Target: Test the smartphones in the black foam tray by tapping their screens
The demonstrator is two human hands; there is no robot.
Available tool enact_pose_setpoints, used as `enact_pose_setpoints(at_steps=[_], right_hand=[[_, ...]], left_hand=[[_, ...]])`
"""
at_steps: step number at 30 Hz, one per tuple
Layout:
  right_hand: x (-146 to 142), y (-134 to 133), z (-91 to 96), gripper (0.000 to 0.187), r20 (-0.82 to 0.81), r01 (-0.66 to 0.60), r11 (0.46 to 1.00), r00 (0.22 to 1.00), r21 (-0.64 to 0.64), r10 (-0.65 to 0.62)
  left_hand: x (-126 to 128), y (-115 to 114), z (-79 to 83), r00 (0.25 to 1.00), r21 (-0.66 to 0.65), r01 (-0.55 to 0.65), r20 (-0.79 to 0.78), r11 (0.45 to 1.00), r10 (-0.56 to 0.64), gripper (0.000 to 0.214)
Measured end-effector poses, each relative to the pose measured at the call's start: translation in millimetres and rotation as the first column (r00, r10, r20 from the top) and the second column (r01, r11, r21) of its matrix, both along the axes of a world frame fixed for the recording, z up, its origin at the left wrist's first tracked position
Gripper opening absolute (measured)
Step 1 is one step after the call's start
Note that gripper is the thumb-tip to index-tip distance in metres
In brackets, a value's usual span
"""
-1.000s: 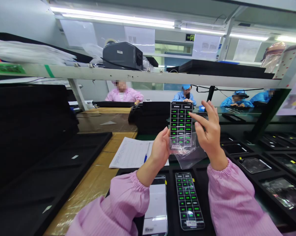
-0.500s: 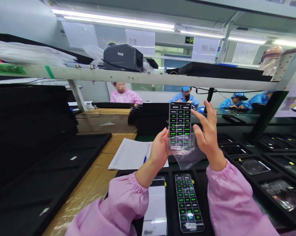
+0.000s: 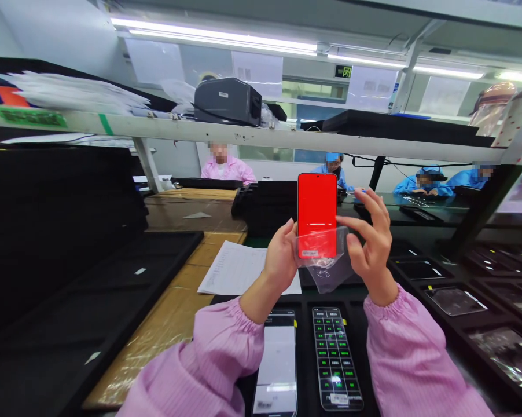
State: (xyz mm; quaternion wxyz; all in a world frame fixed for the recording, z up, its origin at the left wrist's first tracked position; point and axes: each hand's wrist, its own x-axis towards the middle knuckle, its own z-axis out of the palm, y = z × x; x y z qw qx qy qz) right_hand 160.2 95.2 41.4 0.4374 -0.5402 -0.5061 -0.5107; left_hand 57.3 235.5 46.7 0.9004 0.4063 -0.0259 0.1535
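Upright in my left hand (image 3: pixel 282 250) is a smartphone (image 3: pixel 317 202) with a plain red screen. Clear plastic film (image 3: pixel 326 272) hangs around its lower end. My right hand (image 3: pixel 369 240) is beside the phone's right edge, fingers apart, with the index fingertip at or very near that edge. Below, a second phone (image 3: pixel 335 356) lies in a black tray, showing a grid of green labels. To its left lies another phone (image 3: pixel 276 359) with a mostly white screen, partly covered by my left sleeve.
Printed sheets (image 3: pixel 232 267) lie behind my left forearm. A large black tray (image 3: pixel 126 307) fills the left side. More trays with wrapped phones (image 3: pixel 456 300) stand at right. Overhead, a shelf (image 3: pixel 243 134) carries a dark grey machine (image 3: pixel 227 101). Several co-workers sit beyond.
The held phone's screen has switched from a grid of green labels to solid red. My right index finger has moved lower along the phone's right side. The view has shifted slightly.
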Motion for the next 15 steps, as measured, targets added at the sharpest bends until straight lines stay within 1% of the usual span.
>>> enact_pose_setpoints(at_steps=[4,6,8,11,13,15], right_hand=[[-11,8,-10.9,0.031,0.165,-0.075,0.993,0.982,-0.094,0.09],[-14,14,-18.0,0.032,0.202,-0.088,0.985,0.972,-0.145,0.116],[-17,20,-24.7,0.036,0.197,-0.08,0.976,0.973,-0.202,0.12],[-18,28,-31.4,0.042,0.147,-0.045,0.96,0.985,-0.277,0.089],[-18,31,-33.1,0.044,0.122,-0.024,0.956,0.991,-0.293,0.062],[-16,33,-33.5,0.043,0.114,-0.011,0.96,0.992,-0.281,0.045]], left_hand=[[-7,8,11.1,0.998,0.014,-0.065,0.027,0.998,0.065,0.049],[-11,11,14.5,0.995,0.021,-0.095,0.034,0.995,0.095,0.05],[-14,13,16.1,0.993,0.019,-0.104,0.067,0.994,0.102,0.051],[-17,13,16.7,0.989,0.018,-0.088,0.123,0.996,0.085,0.051],[-18,12,16.7,0.988,0.023,-0.077,0.137,0.997,0.073,0.051],[-20,11,16.9,0.988,0.028,-0.069,0.138,0.997,0.064,0.051]])
